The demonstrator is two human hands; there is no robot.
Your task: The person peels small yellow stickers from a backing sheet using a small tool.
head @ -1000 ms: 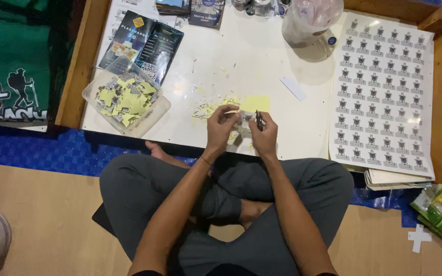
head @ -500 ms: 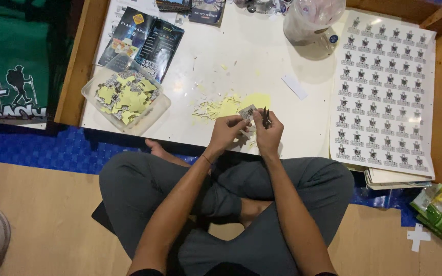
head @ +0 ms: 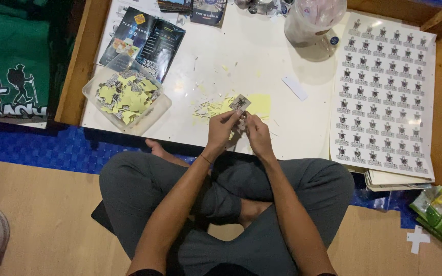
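Both hands met over the desk [head: 262,56] edge, the left hand [head: 221,130] and right hand [head: 257,134] pinching a small sticker [head: 240,104] between fingertips. Its print was too small to make out, and the fingers hid its lower edge.

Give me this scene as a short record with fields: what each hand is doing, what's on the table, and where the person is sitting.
left hand: pinches a small printed sticker
right hand: fingers at the sticker's lower edge
under the hands: yellow backing scraps
left of table: clear tub of cut pieces
right of table: sheet of stickers
far edge: clear plastic bag
posture: cross-legged on the floor
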